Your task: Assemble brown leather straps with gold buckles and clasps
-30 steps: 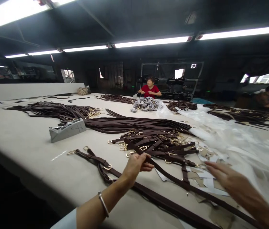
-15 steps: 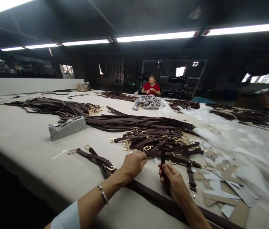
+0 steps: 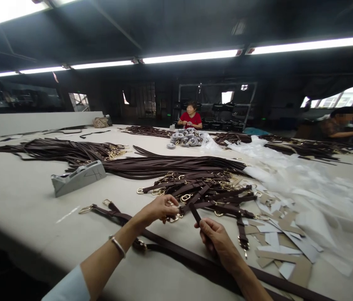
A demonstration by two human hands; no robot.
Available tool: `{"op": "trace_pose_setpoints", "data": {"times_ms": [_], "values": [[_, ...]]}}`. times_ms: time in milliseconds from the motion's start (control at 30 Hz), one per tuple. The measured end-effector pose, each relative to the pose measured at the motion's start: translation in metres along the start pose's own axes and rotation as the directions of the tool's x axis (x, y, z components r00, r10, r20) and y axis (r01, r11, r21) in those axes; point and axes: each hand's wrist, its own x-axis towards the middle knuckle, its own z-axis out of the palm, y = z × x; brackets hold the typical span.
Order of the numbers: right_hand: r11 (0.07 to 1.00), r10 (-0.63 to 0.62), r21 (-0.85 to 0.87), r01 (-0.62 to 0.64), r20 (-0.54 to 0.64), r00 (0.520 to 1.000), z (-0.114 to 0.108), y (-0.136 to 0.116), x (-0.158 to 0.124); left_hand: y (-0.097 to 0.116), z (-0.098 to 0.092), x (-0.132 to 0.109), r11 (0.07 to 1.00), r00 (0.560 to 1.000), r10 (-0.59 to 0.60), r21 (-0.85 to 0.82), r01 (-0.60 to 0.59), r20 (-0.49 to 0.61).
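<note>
My right hand (image 3: 212, 236) grips a dark brown strap end (image 3: 194, 212) that points up and left. Just left of it, my left hand (image 3: 166, 209) has its fingers curled at a gold metal ring (image 3: 175, 218) near the short straps; whether it grips that ring is unclear. A long brown strap (image 3: 176, 253) runs across the table under both forearms, with gold clasps (image 3: 86, 209) at its left end. Beyond my hands lies a pile of short brown straps with gold buckles (image 3: 185, 197).
A grey tape dispenser (image 3: 79, 177) stands at the left on the pale table (image 3: 22, 200). Long strap bundles (image 3: 163, 165) lie behind. Card scraps (image 3: 283, 246) and clear plastic (image 3: 308, 192) cover the right side. A person in red (image 3: 191, 118) sits across; another person is at far right.
My left hand has its fingers more spread and has moved to the near edge of the short strap pile. The strap end in my right hand has tilted left. The view has shifted slightly.
</note>
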Motion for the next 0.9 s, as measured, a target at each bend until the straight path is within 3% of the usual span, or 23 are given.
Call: {"op": "trace_pose_setpoints", "data": {"times_ms": [67, 133, 200, 267, 333, 400, 467, 533, 600, 700, 900], "values": [[1.000, 0.002, 0.011, -0.002, 0.007, 1.000, -0.001, 0.001, 0.000, 0.001, -0.016, -0.013, 0.921, 0.999, 0.011, -0.388, -0.024, -0.035], [1.000, 0.003, 0.014, -0.003, 0.017, 1.000, -0.001, 0.000, 0.001, 0.002, -0.031, -0.026, 0.683, 0.989, -0.002, -0.723, -0.105, -0.146], [1.000, 0.001, 0.013, -0.001, 0.028, 1.000, -0.001, -0.001, 0.000, 0.004, -0.044, -0.039, 0.494, 0.965, -0.035, -0.844, -0.210, -0.261], [1.000, -0.001, 0.011, 0.001, 0.039, 0.999, 0.000, -0.002, -0.001, 0.010, -0.053, -0.053, 0.427, 0.949, -0.014, -0.860, -0.278, -0.314], [1.000, 0.001, 0.014, -0.002, 0.047, 0.999, 0.001, -0.003, -0.002, 0.019, -0.056, -0.067, 0.370, 0.957, 0.059, -0.885, -0.284, -0.283], [1.000, 0.010, 0.021, -0.011, 0.055, 0.998, 0.002, -0.004, -0.003, 0.027, -0.054, -0.077, 0.430, 0.965, 0.146, -0.864, -0.261, -0.219], [1.000, 0.015, 0.024, -0.017, 0.062, 0.998, 0.003, -0.003, -0.005, 0.030, -0.049, -0.079, 0.626, 0.961, 0.181, -0.729, -0.275, -0.207], [1.000, 0.016, 0.013, -0.017, 0.073, 0.997, 0.005, -0.002, -0.006, 0.028, -0.040, -0.074, 0.838, 0.945, 0.187, -0.459, -0.296, -0.269], [1.000, 0.016, -0.004, -0.016, 0.084, 0.996, 0.006, 0.000, -0.006, 0.021, -0.030, -0.064, 0.942, 0.905, 0.211, -0.171, -0.289, -0.369], [0.999, 0.030, -0.033, -0.027, 0.096, 0.995, 0.008, 0.000, -0.006, 0.013, -0.013, -0.049, 0.955, 0.853, 0.259, -0.009, -0.295, -0.453], [0.998, 0.047, -0.052, -0.042, 0.103, 0.994, 0.010, -0.001, -0.005, 0.016, 0.017, -0.037, 0.880, 0.855, 0.293, -0.230, -0.416, -0.428]]}}
